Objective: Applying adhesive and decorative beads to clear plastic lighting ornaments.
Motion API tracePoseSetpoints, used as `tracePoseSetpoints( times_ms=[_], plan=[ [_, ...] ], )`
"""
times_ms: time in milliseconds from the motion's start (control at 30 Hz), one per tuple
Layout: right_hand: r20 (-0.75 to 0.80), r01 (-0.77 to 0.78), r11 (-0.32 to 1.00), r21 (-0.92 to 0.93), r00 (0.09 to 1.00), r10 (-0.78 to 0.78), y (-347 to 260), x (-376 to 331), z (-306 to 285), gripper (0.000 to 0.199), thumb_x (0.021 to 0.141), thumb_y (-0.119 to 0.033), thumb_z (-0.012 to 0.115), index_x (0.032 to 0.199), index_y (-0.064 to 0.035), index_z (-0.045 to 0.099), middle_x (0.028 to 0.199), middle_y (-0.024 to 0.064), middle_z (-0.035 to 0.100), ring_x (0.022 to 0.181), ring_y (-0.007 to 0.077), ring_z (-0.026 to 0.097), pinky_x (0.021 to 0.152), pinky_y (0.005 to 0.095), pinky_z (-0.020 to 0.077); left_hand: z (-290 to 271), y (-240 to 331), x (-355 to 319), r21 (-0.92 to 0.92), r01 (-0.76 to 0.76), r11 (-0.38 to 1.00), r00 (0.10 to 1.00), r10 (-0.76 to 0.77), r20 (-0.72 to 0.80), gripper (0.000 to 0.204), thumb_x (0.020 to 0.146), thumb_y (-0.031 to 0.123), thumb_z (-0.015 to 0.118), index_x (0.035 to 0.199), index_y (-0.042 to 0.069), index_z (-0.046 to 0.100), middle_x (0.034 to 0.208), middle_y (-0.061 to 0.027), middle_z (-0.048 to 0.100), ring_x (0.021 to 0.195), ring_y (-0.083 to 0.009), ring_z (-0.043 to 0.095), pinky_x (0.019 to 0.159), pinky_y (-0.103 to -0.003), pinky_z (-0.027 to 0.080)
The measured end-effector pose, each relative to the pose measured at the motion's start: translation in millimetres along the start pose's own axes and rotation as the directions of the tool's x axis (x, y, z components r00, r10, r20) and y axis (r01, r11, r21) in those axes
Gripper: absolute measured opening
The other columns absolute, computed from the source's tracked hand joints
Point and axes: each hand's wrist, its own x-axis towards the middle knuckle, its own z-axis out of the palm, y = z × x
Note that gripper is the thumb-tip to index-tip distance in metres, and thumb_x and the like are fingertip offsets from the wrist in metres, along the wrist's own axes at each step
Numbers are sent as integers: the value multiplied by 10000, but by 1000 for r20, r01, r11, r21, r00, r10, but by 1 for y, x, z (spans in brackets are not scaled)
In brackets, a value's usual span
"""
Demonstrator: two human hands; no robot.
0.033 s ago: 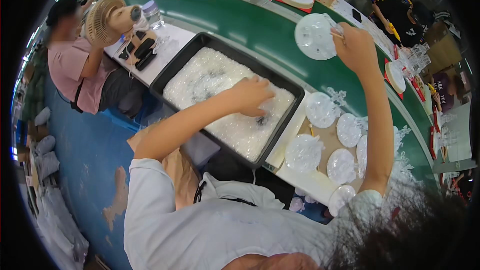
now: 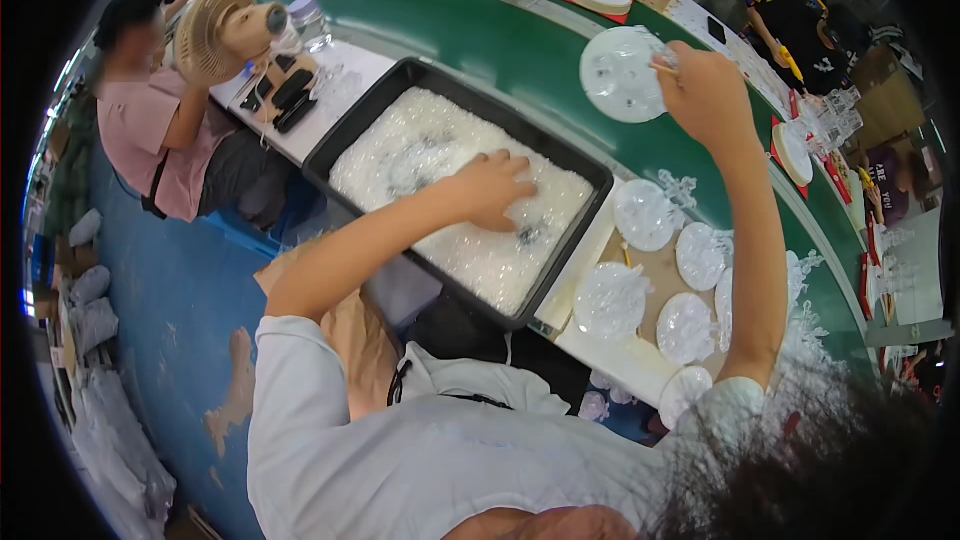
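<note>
My left hand (image 2: 495,190) lies on a bed of white, glittery granules (image 2: 480,275), its fingers spread. A deep black tray (image 2: 560,147) holds the granules, which show a few darker hollows. To the right, above the green surface, my right hand (image 2: 708,95) is closed on a thin, light-brown stick (image 2: 662,68) at the edge of a round, translucent white disc (image 2: 618,78). The disc has several small marks on its face. Whether the fingers also pinch the disc's edge cannot be made out.
Several clear round pieces with knobbly edges (image 2: 610,300) lie on a board right of the tray. A beige fan (image 2: 215,35) and a lidded bottle (image 2: 310,22) stand at the far left, near a seated person (image 2: 150,140). The green surface (image 2: 430,10) curves behind.
My left hand has shifted slightly left over the granules. My right hand has moved the disc a little left, and its face now shows more fully.
</note>
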Motion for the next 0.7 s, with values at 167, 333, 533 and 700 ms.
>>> tracePoseSetpoints(
  times_ms=[167,333,533,700],
  plan=[
    [454,14,999,-45,891,7,-108,-14,12,159,794,-119,605,837,16,676,805,262,642,794,422,642,712,489,523,-8,-36,-40,-58,151,987,979,-141,145,638,750,435,717,1306,169,553,1369,-175,463,1265,-391,431,985,-519,436],
    [615,-8,999,49,788,-24,-139,-39,71,194,780,-153,633,821,30,681,805,283,642,837,465,642,749,485,533,-16,-66,-64,-86,407,910,913,-402,68,833,711,461,748,1420,161,429,1409,-230,421,1276,-452,420,1022,-512,410],
    [552,-358,913,193,809,201,-131,-70,122,308,815,-249,674,870,53,679,857,280,665,854,421,658,752,468,530,-4,-64,-42,-437,119,892,991,-131,4,792,715,199,704,1426,48,391,1353,-271,481,1250,-377,491,1021,-404,434],
    [504,-180,920,348,864,-22,-111,-71,84,574,782,-248,742,1294,-58,567,1216,222,620,1084,367,615,914,436,495,-13,-63,-60,-374,62,925,989,-107,-98,879,696,242,757,1454,77,342,1357,-270,473,1177,-403,544,1021,-420,433]
  ],
)
